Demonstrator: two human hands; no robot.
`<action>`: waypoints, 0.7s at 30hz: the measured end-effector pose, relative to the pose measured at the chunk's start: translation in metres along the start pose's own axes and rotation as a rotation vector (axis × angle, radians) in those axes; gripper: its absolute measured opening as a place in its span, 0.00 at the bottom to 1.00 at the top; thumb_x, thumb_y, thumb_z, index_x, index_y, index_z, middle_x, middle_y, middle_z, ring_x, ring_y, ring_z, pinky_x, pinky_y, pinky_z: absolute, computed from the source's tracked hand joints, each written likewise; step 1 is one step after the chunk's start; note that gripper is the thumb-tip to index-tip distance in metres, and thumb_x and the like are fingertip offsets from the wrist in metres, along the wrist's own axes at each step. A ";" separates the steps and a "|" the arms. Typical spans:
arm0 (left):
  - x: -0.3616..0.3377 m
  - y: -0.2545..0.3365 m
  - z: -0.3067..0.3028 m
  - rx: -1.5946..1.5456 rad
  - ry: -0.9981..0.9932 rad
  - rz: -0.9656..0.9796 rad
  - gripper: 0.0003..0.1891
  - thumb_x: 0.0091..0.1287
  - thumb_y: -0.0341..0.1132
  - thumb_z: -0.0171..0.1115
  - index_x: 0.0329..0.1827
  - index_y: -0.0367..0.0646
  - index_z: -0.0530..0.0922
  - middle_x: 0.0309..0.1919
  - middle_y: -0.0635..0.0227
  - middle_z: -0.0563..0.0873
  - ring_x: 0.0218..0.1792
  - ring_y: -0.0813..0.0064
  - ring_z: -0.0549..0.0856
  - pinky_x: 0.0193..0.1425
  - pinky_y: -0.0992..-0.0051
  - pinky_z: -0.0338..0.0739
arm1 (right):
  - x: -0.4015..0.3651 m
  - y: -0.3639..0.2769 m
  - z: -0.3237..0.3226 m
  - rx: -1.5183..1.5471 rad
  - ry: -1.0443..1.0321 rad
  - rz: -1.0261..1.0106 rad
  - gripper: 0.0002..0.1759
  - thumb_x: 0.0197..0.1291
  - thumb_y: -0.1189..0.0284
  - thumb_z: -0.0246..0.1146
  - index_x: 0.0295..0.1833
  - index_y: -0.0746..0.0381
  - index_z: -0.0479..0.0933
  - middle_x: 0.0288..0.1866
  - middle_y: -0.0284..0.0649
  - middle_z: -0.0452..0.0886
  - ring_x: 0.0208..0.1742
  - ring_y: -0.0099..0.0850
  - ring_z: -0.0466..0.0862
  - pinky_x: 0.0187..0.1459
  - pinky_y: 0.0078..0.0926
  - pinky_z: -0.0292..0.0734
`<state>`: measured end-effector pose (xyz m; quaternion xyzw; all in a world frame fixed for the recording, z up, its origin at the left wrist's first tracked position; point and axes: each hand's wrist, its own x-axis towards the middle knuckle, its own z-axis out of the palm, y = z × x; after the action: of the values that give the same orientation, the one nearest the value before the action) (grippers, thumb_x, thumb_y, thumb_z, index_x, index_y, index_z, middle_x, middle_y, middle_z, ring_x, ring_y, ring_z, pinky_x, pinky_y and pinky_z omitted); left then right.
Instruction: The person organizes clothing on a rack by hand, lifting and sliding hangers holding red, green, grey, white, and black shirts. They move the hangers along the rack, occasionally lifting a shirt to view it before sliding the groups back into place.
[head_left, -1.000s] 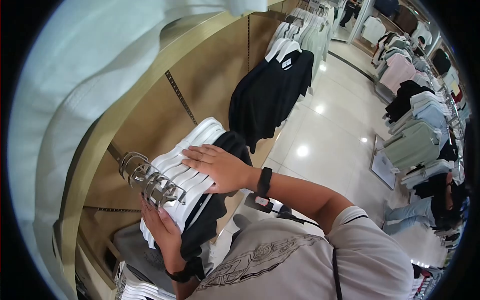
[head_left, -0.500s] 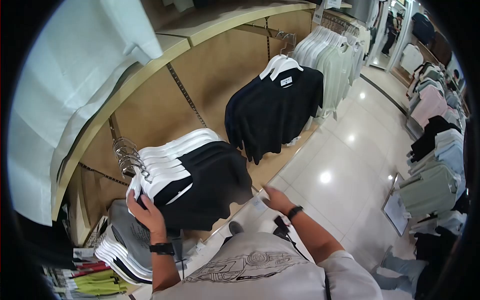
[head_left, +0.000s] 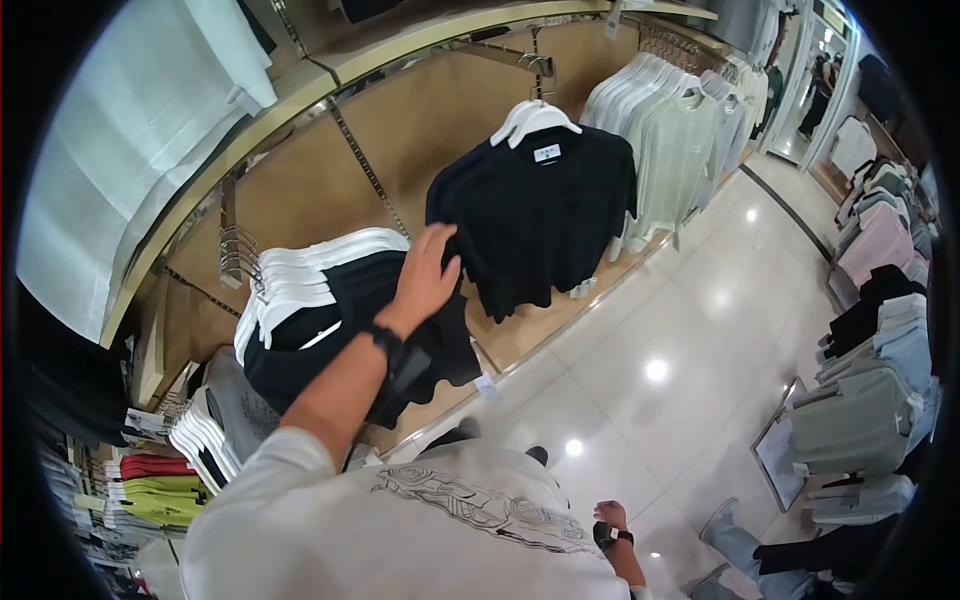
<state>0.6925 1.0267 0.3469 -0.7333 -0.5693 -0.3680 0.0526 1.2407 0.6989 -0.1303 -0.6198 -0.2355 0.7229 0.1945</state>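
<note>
My left hand (head_left: 427, 280) is open, its fingers apart, over the black garments (head_left: 360, 300) on white hangers (head_left: 290, 285). Its fingertips are close to the left edge of a black T-shirt (head_left: 545, 220), which hangs on white hangers from a rail; whether they touch cannot be made out. Low at the right of my body, my right hand (head_left: 610, 515) hangs over the floor with its fingers loosely curled and partly apart, holding nothing visible.
Pale green and white shirts (head_left: 675, 140) hang further along the wall rail. Grey shirts (head_left: 235, 400) and lime garments (head_left: 165, 500) hang at the lower left. Across the tiled floor (head_left: 640, 400) stand clothing racks and a floor mirror (head_left: 782, 450). Another person's legs (head_left: 745, 545) show at the lower right.
My left hand has left the hangers and moved right, toward the black T-shirt. My right hand has dropped down to my side. The view has shifted.
</note>
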 end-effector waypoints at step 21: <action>0.174 -0.086 0.121 0.174 0.026 -0.088 0.25 0.68 0.31 0.65 0.68 0.34 0.75 0.57 0.52 0.81 0.62 0.48 0.80 0.66 0.55 0.75 | -0.039 0.087 0.122 -0.852 0.536 -0.315 0.07 0.65 0.70 0.63 0.39 0.62 0.81 0.34 0.45 0.84 0.37 0.44 0.83 0.39 0.43 0.78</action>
<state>0.6896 1.2549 0.3349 -0.6952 -0.6302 -0.3287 0.1074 1.1276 0.5936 -0.1342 -0.7641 -0.5409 0.3412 0.0851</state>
